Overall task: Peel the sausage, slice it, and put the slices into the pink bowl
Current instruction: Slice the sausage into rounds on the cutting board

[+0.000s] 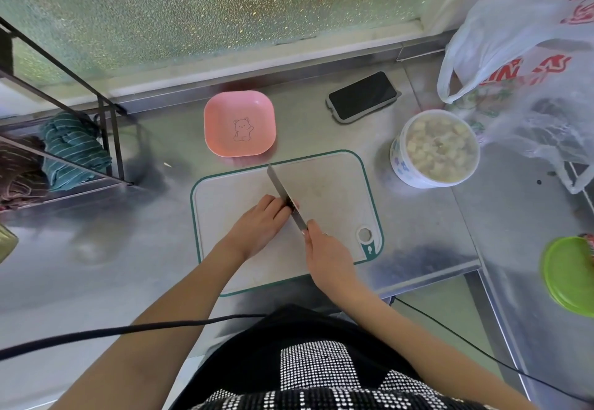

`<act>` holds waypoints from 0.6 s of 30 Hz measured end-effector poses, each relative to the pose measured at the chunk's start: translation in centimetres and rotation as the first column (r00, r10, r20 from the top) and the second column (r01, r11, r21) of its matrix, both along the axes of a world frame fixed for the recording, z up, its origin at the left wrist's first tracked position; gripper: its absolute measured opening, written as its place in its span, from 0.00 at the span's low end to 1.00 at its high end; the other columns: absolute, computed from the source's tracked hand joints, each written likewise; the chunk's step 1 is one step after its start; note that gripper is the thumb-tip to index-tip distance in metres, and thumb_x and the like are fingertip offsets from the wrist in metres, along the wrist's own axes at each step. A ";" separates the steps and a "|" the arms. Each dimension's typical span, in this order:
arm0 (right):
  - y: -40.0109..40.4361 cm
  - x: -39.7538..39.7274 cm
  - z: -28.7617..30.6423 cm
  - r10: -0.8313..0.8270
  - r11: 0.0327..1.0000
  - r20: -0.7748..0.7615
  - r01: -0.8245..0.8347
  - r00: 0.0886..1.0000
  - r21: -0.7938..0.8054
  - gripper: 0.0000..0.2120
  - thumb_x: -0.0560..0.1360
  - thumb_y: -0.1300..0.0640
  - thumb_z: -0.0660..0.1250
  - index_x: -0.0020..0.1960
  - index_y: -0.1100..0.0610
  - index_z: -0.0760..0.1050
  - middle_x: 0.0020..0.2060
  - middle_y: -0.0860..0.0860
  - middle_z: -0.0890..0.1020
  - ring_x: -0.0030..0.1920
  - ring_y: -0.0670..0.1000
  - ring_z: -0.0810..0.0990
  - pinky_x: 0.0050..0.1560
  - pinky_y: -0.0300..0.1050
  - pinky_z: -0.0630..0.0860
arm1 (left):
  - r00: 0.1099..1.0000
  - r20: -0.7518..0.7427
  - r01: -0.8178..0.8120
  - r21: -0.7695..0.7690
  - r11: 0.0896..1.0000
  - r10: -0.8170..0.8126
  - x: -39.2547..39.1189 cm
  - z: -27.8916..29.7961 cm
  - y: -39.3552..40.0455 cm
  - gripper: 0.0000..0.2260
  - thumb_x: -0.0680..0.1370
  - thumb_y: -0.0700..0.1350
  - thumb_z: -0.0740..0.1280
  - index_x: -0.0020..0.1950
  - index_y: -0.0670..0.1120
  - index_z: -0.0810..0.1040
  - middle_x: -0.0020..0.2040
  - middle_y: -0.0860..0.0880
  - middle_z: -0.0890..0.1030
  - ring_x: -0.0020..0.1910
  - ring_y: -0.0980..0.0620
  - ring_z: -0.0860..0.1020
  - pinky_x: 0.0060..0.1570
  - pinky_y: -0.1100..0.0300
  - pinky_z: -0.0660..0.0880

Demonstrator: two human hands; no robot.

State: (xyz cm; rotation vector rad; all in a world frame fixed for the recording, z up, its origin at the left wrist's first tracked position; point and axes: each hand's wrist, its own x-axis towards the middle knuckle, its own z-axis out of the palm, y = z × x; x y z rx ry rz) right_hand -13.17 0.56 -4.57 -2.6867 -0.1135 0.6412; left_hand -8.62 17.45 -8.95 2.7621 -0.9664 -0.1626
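Note:
A white cutting board [331,191] with a green rim lies on the steel counter. My left hand [260,221] presses the sausage [294,204] down on the board; only a small pinkish end shows past my fingers. My right hand [324,249] grips the handle of a knife [284,194], whose blade stands edge-down across the sausage right beside my left fingertips. The pink bowl [254,104], square with a bear drawing, sits just beyond the board's far edge and holds nothing.
A black phone [361,95] lies far right of the bowl. A white tub [434,149] of pale food chunks and plastic bags [520,65] stand at the right. A green lid [569,274] is near the right edge. A wire rack [80,120] with cloths stands left.

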 end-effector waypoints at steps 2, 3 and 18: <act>0.0 0.0 -0.1 0.024 1.000 -0.015 -0.024 1.000 -0.017 0.17 0.83 0.52 0.46 0.68 0.57 0.60 0.45 0.57 0.82 0.43 0.57 0.81 0.40 0.47 0.72 | 1.000 -0.009 0.002 -0.002 1.000 -0.002 0.0 -0.1 0.0 0.23 0.66 0.36 0.76 0.59 0.36 0.76 0.55 0.39 0.78 0.50 0.40 0.77 0.45 0.50 0.80; 0.0 0.1 -0.2 0.033 0.999 -0.024 -0.034 0.999 -0.024 0.17 0.83 0.53 0.47 0.69 0.57 0.60 0.45 0.57 0.82 0.44 0.57 0.81 0.40 0.46 0.71 | 1.000 -0.006 0.001 -0.004 1.000 -0.001 0.0 -0.2 0.0 0.22 0.66 0.36 0.76 0.59 0.36 0.76 0.54 0.39 0.79 0.50 0.40 0.76 0.45 0.50 0.80; -1.3 0.8 0.8 -0.213 0.964 -0.006 0.211 0.977 0.164 0.17 0.82 0.52 0.48 0.66 0.58 0.65 0.43 0.60 0.82 0.44 0.63 0.79 0.42 0.52 0.72 | 0.998 0.060 -0.031 -0.088 0.996 0.036 -0.9 -0.6 1.0 0.15 0.74 0.39 0.66 0.59 0.39 0.69 0.48 0.41 0.77 0.47 0.43 0.69 0.39 0.53 0.76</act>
